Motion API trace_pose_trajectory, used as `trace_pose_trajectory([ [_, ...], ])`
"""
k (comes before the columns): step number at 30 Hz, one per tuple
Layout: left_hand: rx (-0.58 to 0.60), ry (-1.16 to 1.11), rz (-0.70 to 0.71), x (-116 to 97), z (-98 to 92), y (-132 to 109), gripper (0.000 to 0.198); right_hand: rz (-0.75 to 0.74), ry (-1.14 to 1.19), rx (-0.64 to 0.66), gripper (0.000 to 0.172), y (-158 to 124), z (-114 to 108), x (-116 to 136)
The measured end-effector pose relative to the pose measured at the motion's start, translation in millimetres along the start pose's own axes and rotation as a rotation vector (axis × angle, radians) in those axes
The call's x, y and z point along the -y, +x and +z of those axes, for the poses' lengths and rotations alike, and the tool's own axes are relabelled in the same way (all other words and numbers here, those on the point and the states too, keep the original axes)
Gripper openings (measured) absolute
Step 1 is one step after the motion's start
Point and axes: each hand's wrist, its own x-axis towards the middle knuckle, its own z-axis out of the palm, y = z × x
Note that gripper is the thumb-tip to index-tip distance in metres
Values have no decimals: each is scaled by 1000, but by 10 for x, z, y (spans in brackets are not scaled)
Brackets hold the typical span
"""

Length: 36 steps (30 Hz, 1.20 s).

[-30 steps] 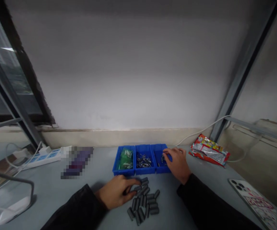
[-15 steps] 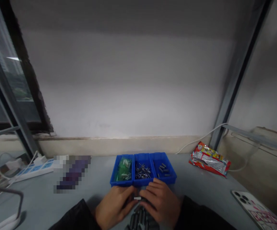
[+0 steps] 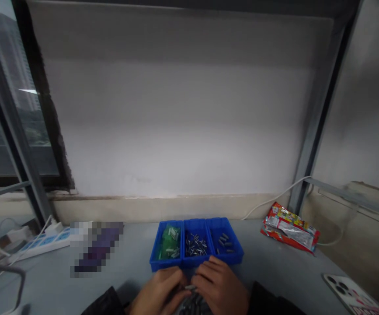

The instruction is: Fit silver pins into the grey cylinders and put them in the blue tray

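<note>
My left hand [image 3: 163, 291] and my right hand [image 3: 220, 286] meet at the bottom centre, fingers curled and closed. Between their fingertips sits a small pale metal pin [image 3: 190, 287], pinched from both sides. Below it lies a cluster of dark cylindrical pieces [image 3: 193, 305], partly covered by my hands and cut off by the frame edge. Just beyond my fingers stands a blue three-compartment tray [image 3: 196, 262]. Its left section has a green plastic bag [image 3: 169, 243] with pale pieces, the middle many small shiny pins [image 3: 195, 246], the right several grey cylinders [image 3: 224, 239].
On the right are a red snack packet [image 3: 289, 229] and a white phone [image 3: 353, 295]. To the left, a power strip [image 3: 45, 243] with cables lies near a pixelated purple item [image 3: 100, 247]. A wall [image 3: 182, 131] rises behind the grey table [image 3: 130, 245].
The camera has tilted up slightly, so the tray and table appear lower. My hands stay together around the pin, which now looks duller and slightly tilted.
</note>
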Motion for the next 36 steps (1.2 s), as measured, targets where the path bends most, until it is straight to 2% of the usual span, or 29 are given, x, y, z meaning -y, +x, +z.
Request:
trace_pose_trajectory([
  [6, -71, -32, 55, 38, 38, -4, 12, 9, -70, -87, 41, -28, 112, -40],
  [10, -98, -46, 69, -5, -2, 39, 15, 4, -104, -61, 34, -50, 181, -63],
  [16, -124, -82, 80, 17, -5, 54, 15, 72, -71, -141, 32, -74, 300, -62],
  [20, -117, -98, 64, 17, -7, 43, 15, 105, -3, -72, 29, -114, 298, -47],
  [24, -102, -81, 39, 12, -4, 32, 13, 231, 130, 8, 13, -109, 140, 12],
  [27, -97, -75, 28, 20, -8, 32, 15, 209, 146, 67, 7, -73, 33, 22],
  [30, -54, -90, 68, 25, -26, 45, 14, 169, 128, 121, 11, -52, -5, 2],
  [33, -41, -119, 87, 17, -47, 63, 11, 193, 154, 205, 4, -62, -10, -7],
  [36, -62, -136, 76, 5, -56, 71, 11, 212, 148, 264, 13, -86, -5, -4],
])
